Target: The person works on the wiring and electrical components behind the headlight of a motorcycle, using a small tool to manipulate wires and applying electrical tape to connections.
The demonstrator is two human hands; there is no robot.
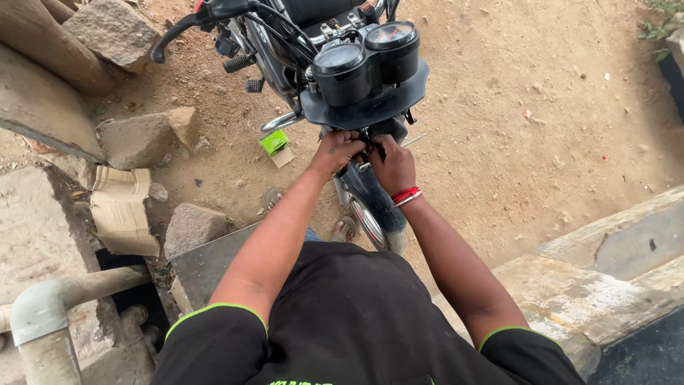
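Head view: both hands, left hand [338,151] and right hand [392,165], pinching small dark wiring [372,146] under motorcycle's instrument panel [365,60]; headlight seemingly absent, fitting apparently unfinished, green box [273,142] lying on dirt

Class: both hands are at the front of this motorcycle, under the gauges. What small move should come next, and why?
Probably keep the left hand steadying the wires while the right hand works them just below the black panel. Both hands meet there above the front wheel, and what the fingers grip is too small to tell.
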